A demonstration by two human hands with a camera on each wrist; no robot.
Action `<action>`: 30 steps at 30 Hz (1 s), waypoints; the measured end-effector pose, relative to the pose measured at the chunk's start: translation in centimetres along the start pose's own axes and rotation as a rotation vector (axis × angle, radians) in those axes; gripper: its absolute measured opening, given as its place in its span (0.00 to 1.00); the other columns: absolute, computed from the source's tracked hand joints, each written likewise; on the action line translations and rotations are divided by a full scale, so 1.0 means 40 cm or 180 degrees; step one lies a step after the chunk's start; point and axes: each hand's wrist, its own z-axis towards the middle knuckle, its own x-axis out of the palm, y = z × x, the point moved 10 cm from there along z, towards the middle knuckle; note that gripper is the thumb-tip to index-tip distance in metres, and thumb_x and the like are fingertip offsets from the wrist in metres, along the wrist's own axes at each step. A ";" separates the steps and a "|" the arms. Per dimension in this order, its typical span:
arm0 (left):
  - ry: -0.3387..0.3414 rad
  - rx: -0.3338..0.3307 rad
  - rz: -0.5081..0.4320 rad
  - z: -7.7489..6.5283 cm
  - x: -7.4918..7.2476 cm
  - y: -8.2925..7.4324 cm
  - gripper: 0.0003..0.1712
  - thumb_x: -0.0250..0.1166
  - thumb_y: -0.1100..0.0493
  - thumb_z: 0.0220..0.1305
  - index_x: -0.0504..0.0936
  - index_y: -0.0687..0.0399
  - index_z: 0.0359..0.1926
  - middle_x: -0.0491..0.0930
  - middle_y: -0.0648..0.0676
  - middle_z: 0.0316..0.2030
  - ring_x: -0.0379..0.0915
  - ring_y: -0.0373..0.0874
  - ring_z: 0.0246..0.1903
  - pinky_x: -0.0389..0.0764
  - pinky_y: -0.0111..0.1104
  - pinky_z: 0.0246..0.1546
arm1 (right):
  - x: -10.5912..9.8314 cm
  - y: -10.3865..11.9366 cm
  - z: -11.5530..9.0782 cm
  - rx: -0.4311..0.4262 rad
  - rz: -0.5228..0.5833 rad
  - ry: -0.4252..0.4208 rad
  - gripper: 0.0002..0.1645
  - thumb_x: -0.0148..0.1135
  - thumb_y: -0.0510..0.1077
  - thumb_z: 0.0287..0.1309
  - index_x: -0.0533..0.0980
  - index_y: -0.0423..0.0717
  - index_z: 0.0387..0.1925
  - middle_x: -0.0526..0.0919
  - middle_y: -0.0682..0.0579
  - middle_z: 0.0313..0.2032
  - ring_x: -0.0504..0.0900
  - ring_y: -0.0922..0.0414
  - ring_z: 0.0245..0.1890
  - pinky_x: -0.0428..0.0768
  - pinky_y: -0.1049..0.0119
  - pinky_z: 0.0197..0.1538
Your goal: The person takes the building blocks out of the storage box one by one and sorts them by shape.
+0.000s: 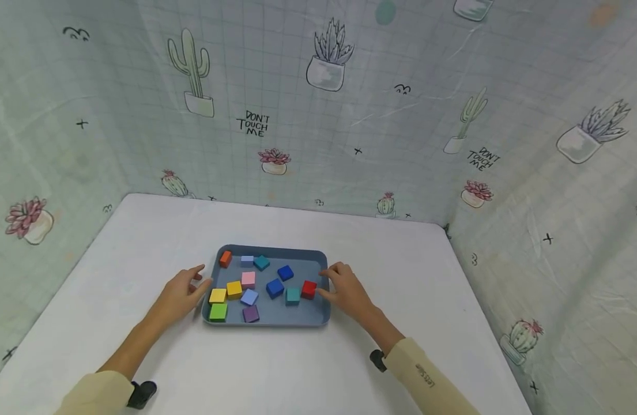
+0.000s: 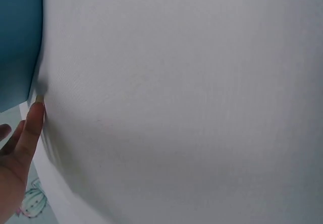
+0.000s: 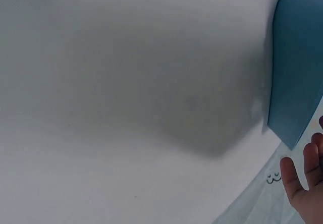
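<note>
tray (image 1: 308,314) of coloured blocks (image 1: 249,297); left hand (image 1: 179,292) and right hand (image 1: 348,289) loosely spread at its ends, contact unclear.

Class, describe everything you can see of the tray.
The tray is a blue-grey rectangle with rounded corners and a raised rim, perhaps plastic or painted metal. It lies flat on the white table, its long sides running left to right, coloured blocks scattered inside. The left hand is at its left end, the right hand at its right; whether either touches it is unclear.
</note>
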 end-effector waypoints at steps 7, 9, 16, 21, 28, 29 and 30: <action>0.0345 -0.0108 -0.0563 -0.009 0.049 0.023 0.34 0.59 0.49 0.66 0.66 0.70 0.63 0.76 0.61 0.43 0.73 0.42 0.26 0.76 0.30 0.23 | 0.024 0.027 -0.007 -0.0187 -0.0331 0.0118 0.27 0.70 0.58 0.49 0.80 0.49 0.47 0.74 0.52 0.40 0.68 0.57 0.36 0.69 0.66 0.37; 0.0390 -0.0147 -0.0622 -0.009 0.057 0.030 0.34 0.59 0.48 0.66 0.66 0.69 0.63 0.76 0.61 0.43 0.72 0.42 0.25 0.76 0.30 0.23 | 0.026 0.031 -0.009 -0.0206 -0.0356 0.0120 0.27 0.70 0.59 0.49 0.80 0.49 0.48 0.75 0.52 0.40 0.68 0.56 0.38 0.70 0.65 0.38; 0.0444 -0.0285 -0.0705 -0.012 0.064 0.048 0.35 0.58 0.46 0.66 0.65 0.68 0.64 0.77 0.61 0.43 0.72 0.42 0.23 0.76 0.31 0.23 | 0.037 0.036 -0.009 -0.0237 -0.0437 0.0176 0.26 0.69 0.59 0.49 0.80 0.51 0.47 0.76 0.54 0.41 0.67 0.57 0.41 0.69 0.63 0.42; 0.0419 -0.0290 -0.0712 -0.011 0.062 0.050 0.35 0.57 0.46 0.67 0.66 0.69 0.64 0.77 0.59 0.41 0.71 0.43 0.24 0.75 0.32 0.23 | 0.039 0.036 -0.007 -0.0230 -0.0415 0.0130 0.24 0.70 0.57 0.49 0.80 0.50 0.46 0.76 0.55 0.40 0.66 0.56 0.41 0.68 0.61 0.44; 0.0303 -0.0193 -0.0656 -0.004 0.055 0.045 0.33 0.57 0.48 0.67 0.68 0.71 0.62 0.77 0.59 0.42 0.71 0.42 0.25 0.73 0.31 0.23 | 0.039 0.028 -0.010 -0.0161 -0.0336 -0.0002 0.21 0.71 0.52 0.50 0.79 0.49 0.45 0.77 0.54 0.41 0.67 0.53 0.47 0.64 0.52 0.52; 0.0282 -0.0178 -0.0641 -0.003 0.052 0.043 0.32 0.57 0.49 0.67 0.68 0.71 0.61 0.78 0.59 0.42 0.71 0.42 0.26 0.73 0.31 0.23 | 0.039 0.026 -0.008 -0.0142 -0.0319 0.0002 0.21 0.70 0.51 0.50 0.79 0.49 0.45 0.77 0.54 0.41 0.67 0.53 0.47 0.63 0.52 0.53; 0.0267 -0.0174 -0.0632 -0.003 0.049 0.041 0.32 0.58 0.49 0.67 0.68 0.71 0.61 0.78 0.59 0.42 0.71 0.42 0.26 0.73 0.31 0.23 | 0.039 0.025 -0.007 -0.0129 -0.0300 0.0005 0.21 0.70 0.51 0.51 0.79 0.48 0.46 0.78 0.54 0.41 0.67 0.53 0.48 0.63 0.51 0.53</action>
